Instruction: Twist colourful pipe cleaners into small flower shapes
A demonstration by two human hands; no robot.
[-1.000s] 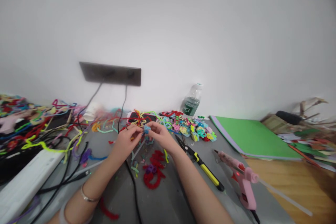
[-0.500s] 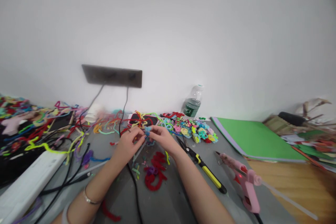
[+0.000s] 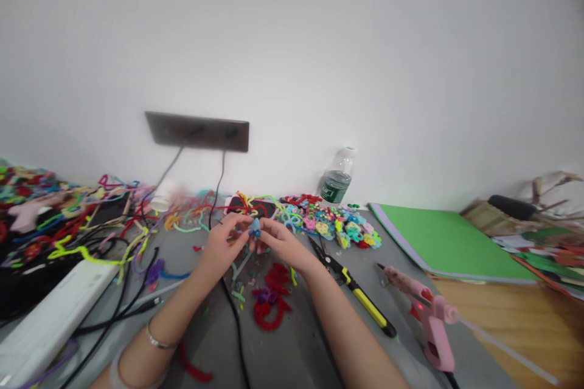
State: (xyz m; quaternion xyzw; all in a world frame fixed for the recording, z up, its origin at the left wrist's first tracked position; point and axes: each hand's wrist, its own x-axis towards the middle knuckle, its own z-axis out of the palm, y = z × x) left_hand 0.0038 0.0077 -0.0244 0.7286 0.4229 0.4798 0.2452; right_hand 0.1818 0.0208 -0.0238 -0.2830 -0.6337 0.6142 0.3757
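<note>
My left hand (image 3: 223,245) and my right hand (image 3: 279,242) meet above the grey table (image 3: 292,352), fingers pinched together. Between the fingertips is a small blue pipe-cleaner piece (image 3: 254,228). Both hands grip it from opposite sides. A thin bracelet circles my left wrist (image 3: 156,340). Just below the hands lie red pipe-cleaner shapes (image 3: 272,301) with a purple bit among them.
A heap of small coloured pipe-cleaner flowers (image 3: 335,225) lies behind my right hand. Yellow-handled pliers (image 3: 360,301) and a pink glue gun (image 3: 429,319) lie to the right. A green folder (image 3: 442,240), a water bottle (image 3: 336,177), loose pipe cleaners (image 3: 68,225), black cables (image 3: 230,316) and a white box (image 3: 50,313) surround them.
Both hands have lifted slightly with the blue piece, and the view has drifted a little to the left.
</note>
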